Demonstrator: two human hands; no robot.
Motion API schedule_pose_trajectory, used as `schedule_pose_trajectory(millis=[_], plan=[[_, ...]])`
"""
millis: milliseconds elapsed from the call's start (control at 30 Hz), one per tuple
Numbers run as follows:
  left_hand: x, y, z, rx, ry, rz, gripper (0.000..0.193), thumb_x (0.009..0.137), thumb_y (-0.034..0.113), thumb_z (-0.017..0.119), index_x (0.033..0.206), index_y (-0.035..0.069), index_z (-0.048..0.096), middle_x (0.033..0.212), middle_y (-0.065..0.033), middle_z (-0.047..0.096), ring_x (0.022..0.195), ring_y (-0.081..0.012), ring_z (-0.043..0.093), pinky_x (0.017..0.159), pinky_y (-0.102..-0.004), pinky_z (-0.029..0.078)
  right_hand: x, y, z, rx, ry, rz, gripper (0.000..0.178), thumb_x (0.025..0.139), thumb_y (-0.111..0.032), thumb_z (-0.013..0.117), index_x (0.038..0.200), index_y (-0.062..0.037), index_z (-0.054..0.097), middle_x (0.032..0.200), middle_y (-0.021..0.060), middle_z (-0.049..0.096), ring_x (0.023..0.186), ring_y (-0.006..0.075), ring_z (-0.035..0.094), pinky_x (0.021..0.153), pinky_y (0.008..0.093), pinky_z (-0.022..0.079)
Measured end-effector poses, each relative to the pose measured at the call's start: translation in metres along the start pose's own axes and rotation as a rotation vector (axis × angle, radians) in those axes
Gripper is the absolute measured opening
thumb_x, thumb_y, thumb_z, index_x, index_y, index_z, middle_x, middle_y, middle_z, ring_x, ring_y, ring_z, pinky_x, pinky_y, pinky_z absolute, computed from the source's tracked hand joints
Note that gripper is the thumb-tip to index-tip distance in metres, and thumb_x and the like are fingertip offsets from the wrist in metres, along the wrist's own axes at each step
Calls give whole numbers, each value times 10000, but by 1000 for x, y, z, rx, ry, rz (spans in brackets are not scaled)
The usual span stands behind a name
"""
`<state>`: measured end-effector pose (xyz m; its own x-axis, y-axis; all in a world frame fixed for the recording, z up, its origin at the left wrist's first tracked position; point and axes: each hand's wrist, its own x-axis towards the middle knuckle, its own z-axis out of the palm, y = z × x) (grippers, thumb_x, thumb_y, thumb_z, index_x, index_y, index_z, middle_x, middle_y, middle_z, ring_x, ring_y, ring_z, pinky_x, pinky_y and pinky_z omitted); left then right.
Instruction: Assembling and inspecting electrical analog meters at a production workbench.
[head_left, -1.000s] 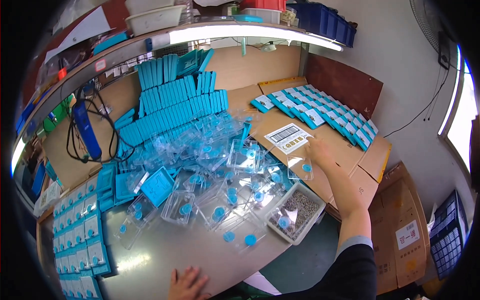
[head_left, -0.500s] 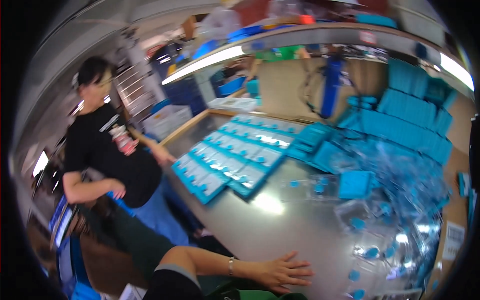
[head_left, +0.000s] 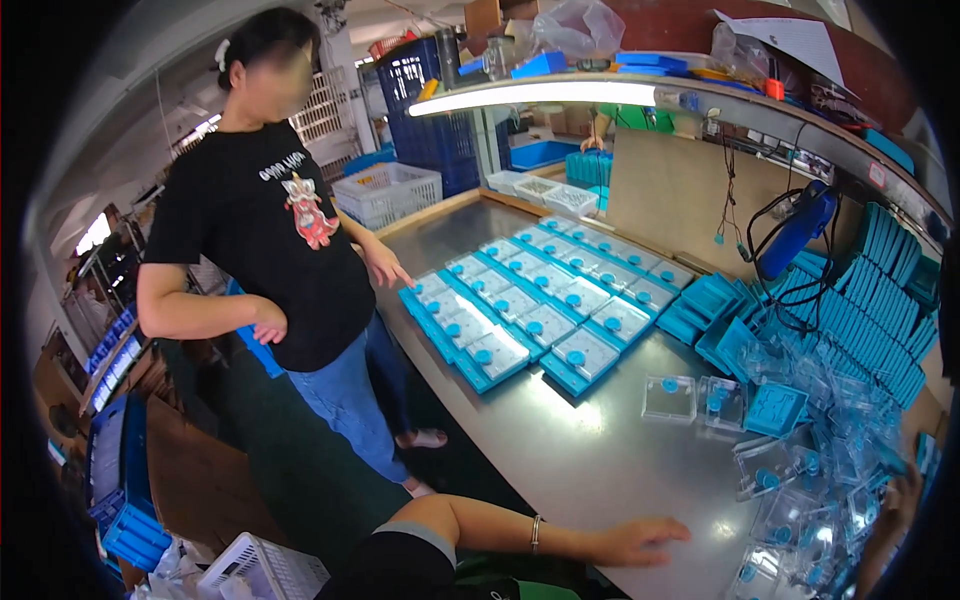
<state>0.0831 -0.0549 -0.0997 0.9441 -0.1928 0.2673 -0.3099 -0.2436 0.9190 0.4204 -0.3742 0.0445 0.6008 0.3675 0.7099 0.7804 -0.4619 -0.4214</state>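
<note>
My left hand [head_left: 640,543], with a bracelet at the wrist, is held over the near part of the metal tabletop [head_left: 560,455]. Its fingers are stretched out and hold nothing. At the right rim a dark, blurred shape that looks like my right hand [head_left: 893,520] is beside a heap of clear plastic covers with blue round knobs [head_left: 785,510]; its fingers are too smeared to read. A single clear cover [head_left: 669,398] and a loose blue tray [head_left: 775,409] lie farther back. Rows of blue trays topped with clear covers [head_left: 535,310] fill the table's far left.
A co-worker in a black shirt [head_left: 260,215] stands at the table's left side, one hand near the rows. Stacked blue trays [head_left: 860,310] rise at the right. A lit lamp tube [head_left: 540,97] runs below a cluttered shelf. White baskets [head_left: 390,192] stand behind.
The view has shifted, so the co-worker and tray rows sit farther right in it. My left hand appears farther right, its fingers less spread. A blurred hand-like shape has come in at the right rim.
</note>
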Motion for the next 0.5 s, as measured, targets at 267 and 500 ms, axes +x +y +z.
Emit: schedule_pose_trajectory(millis=[267,500], plan=[[-16,36,-39,-1603,156,4,543,964,408,442,1395,107,308,1306,-90,484,1153,-222,524,895,-358,478,-83,-275,136,262,-507,-702,382,777,-48,662,1145,-34,562,1151,172,567,850,282,599,674,356,497],[-78,26,-90,-947,573,-334,506,950,314,496,1360,97,294,1203,-116,545,974,-219,618,768,-322,532,-85,-289,146,605,-944,144,255,814,-16,615,1066,-12,576,1213,142,585,654,72,506,516,185,395]])
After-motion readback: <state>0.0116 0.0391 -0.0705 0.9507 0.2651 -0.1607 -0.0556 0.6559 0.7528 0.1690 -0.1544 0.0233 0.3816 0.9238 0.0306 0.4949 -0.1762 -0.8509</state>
